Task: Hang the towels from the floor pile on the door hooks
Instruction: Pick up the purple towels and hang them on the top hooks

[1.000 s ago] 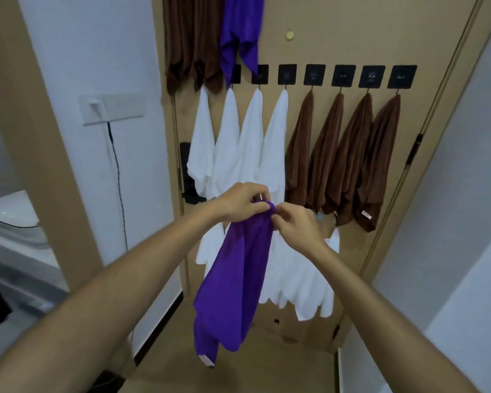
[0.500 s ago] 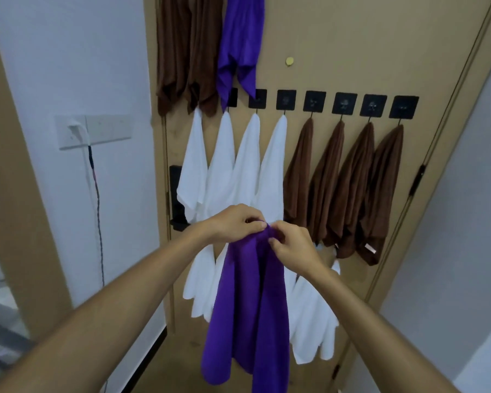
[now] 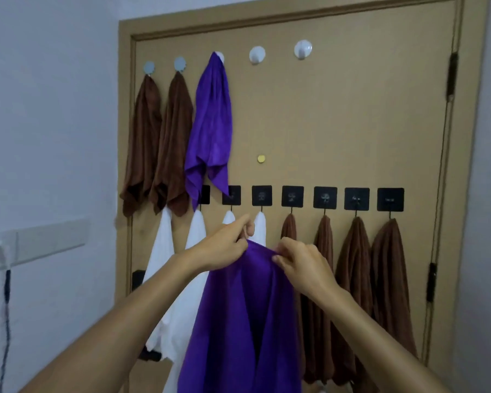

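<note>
Holding a purple towel (image 3: 244, 321) up by its top edge in front of the door (image 3: 352, 123), the head view shows both hands bunching the cloth between them: the left hand (image 3: 224, 248) has its fingers curled round and pinching the gathered edge, and the right hand (image 3: 304, 268) pinches the same edge just beside it, so the towel hangs down in long soft folds below them. Much of the hanging looks done. On the upper row of round pale hooks, two brown towels (image 3: 156, 143) and another purple towel (image 3: 210, 129) already hang, while two round hooks (image 3: 257, 55) further right stand bare. On the lower row of square black hooks (image 3: 292, 196), four white towels (image 3: 179, 279) fill the left side and four more brown ones (image 3: 372, 293) the right, so every hook seen there seems taken. By that count, the towel in hand probably belongs on one of the bare upper hooks, and at most one more could follow; the floor pile is out of view, so what is left in it cannot be told. The purple cloth looks thin and smooth with a faint sheen, the brown towels thick and plush, the white ones soft and matte; each hung towel tapers to a point at its hook and widens below.
</note>
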{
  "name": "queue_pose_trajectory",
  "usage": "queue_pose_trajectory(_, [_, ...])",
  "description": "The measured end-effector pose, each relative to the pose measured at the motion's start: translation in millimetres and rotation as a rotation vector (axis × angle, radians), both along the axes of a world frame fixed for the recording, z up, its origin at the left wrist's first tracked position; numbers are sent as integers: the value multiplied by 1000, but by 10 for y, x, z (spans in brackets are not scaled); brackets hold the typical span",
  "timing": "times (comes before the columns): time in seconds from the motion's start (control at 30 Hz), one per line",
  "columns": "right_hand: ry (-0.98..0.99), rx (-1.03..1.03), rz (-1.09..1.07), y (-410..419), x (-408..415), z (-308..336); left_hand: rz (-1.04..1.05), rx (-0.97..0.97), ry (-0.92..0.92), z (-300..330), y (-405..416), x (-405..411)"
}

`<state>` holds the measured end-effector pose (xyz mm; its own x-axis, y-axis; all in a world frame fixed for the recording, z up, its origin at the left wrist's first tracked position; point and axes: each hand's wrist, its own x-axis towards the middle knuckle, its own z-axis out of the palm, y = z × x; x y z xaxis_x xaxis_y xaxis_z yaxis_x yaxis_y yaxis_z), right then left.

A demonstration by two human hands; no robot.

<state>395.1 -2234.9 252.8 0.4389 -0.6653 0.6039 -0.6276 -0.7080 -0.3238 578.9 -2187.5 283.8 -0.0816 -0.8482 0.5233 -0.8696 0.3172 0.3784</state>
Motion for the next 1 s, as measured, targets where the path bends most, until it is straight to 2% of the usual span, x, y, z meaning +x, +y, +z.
queue_pose_trajectory(0.13, [30,147,79,-336,64,504,3,-112,-70,349,-281,44])
queue_pose_trajectory(0.27, [-65,195,111,-693,135,1057,66,-255,-90,812,-593,119])
queue_pose_trajectory(0.33, [-154,113,129,-873,210,1322,95,-331,-83,1094,-767,176])
queue_pose_trajectory(0.43, [-277,-129,142,-1151,384,1684,132,-443,-75,1499,-1073,292])
queue_pose_trajectory(0.53, [-223,-419,55,-1452,577,2005,150,-571,-61,1836,-1417,442])
queue_pose_trajectory(0.6, [-194,-543,5,-1656,713,2229,163,-647,-59,2043,-1648,560])
queue_pose_trajectory(1.0, [-216,-827,-200,-2578,1384,3796,90,-958,-111,3601,-2803,1151])
